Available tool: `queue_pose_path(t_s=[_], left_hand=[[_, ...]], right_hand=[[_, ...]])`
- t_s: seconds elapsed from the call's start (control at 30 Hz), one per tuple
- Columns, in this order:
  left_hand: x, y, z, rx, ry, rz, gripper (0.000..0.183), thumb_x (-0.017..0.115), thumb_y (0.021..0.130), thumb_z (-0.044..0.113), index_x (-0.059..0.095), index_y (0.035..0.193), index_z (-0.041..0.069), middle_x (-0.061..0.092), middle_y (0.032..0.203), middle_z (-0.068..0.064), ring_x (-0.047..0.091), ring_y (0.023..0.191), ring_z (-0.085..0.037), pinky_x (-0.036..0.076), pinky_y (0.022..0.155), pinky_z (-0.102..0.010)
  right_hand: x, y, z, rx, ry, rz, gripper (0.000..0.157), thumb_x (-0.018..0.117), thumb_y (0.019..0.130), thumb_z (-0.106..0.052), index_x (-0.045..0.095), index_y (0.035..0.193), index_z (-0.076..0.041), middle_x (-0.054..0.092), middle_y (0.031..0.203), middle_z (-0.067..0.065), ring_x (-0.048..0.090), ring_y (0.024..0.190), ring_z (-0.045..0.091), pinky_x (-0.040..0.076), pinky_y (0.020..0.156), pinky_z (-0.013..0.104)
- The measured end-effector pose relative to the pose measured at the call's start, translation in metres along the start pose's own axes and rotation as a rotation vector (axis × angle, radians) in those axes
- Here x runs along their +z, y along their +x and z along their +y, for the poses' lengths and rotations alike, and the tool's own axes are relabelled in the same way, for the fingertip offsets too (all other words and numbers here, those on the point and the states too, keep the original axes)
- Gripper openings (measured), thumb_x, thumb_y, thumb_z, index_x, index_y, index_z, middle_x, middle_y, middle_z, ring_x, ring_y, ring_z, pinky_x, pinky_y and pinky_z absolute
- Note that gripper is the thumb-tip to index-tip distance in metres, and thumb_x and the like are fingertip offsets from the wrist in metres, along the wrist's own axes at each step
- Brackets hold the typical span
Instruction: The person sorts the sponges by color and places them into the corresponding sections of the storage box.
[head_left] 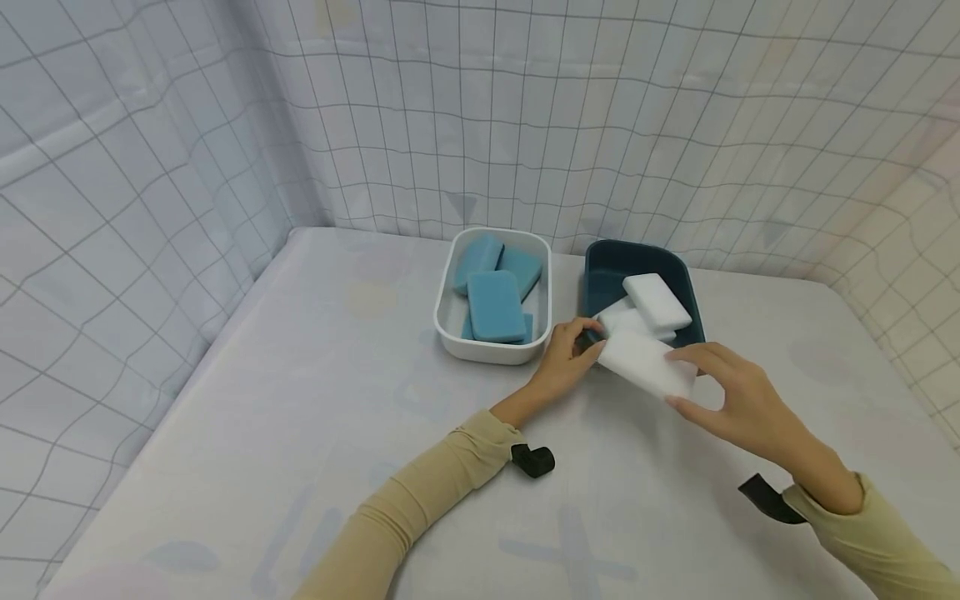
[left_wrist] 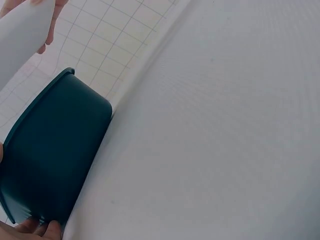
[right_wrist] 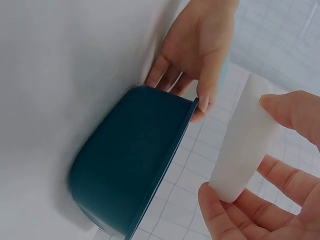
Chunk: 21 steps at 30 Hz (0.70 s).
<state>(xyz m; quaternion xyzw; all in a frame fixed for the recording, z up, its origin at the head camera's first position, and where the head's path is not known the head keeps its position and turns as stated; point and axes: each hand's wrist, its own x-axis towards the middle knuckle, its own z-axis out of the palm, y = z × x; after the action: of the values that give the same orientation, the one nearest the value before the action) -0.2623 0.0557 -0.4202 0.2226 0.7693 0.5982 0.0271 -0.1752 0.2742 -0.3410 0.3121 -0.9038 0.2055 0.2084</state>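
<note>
My right hand [head_left: 738,408] pinches a white sponge [head_left: 647,363] between thumb and fingers, above the near side of a dark teal bin [head_left: 607,260]. In the right wrist view that sponge [right_wrist: 242,140] stands apart from the bin [right_wrist: 130,150]. My left hand [head_left: 561,363] grips the bin's left side, thumb at the rim and fingers against the outer wall, as the right wrist view shows. Inside the bin lie several more white sponges [head_left: 657,302], stacked loosely at angles. The left wrist view catches the bin's outer wall [left_wrist: 55,145] with left fingertips [left_wrist: 42,227] against it.
Left of the teal bin stands a white bin [head_left: 491,352] holding several blue sponges [head_left: 497,307]. Both sit near the back of a white cloth-covered table [head_left: 360,350]. A white grid-patterned curtain [head_left: 480,108] hangs behind and at the sides.
</note>
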Motion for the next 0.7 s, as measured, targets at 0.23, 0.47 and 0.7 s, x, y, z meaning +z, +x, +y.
queue_pose_path(t_s=[0.23, 0.47, 0.7], left_hand=[[0.002, 0.000, -0.005, 0.039, 0.015, 0.001, 0.026, 0.053, 0.095, 0.015, 0.052, 0.119, 0.004, 0.047, 0.120, -0.018, 0.049, 0.092, -0.024, 0.039, 0.073, -0.016], [0.001, 0.001, -0.004, 0.038, 0.011, 0.001, 0.028, 0.052, 0.096, 0.017, 0.051, 0.121, 0.004, 0.046, 0.121, -0.019, 0.048, 0.096, -0.030, 0.038, 0.075, -0.017], [0.001, 0.001, -0.005, 0.017, 0.018, -0.001, 0.029, 0.052, 0.096, 0.018, 0.051, 0.122, 0.005, 0.045, 0.124, -0.018, 0.045, 0.100, -0.028, 0.038, 0.076, -0.018]], right_hand=[[0.005, 0.010, 0.012, 0.057, -0.014, 0.067, 0.054, 0.081, 0.058, 0.001, 0.062, 0.109, -0.002, 0.064, 0.103, 0.011, 0.054, 0.082, 0.008, 0.038, 0.072, 0.002], [0.010, 0.023, 0.018, 0.092, -0.050, 0.076, 0.050, 0.081, 0.061, -0.002, 0.062, 0.107, 0.000, 0.064, 0.097, 0.018, 0.058, 0.071, 0.023, 0.044, 0.061, 0.014], [0.018, 0.036, 0.022, 0.187, -0.064, 0.004, 0.046, 0.080, 0.068, -0.008, 0.061, 0.110, 0.001, 0.063, 0.101, 0.024, 0.063, 0.077, 0.030, 0.052, 0.062, 0.037]])
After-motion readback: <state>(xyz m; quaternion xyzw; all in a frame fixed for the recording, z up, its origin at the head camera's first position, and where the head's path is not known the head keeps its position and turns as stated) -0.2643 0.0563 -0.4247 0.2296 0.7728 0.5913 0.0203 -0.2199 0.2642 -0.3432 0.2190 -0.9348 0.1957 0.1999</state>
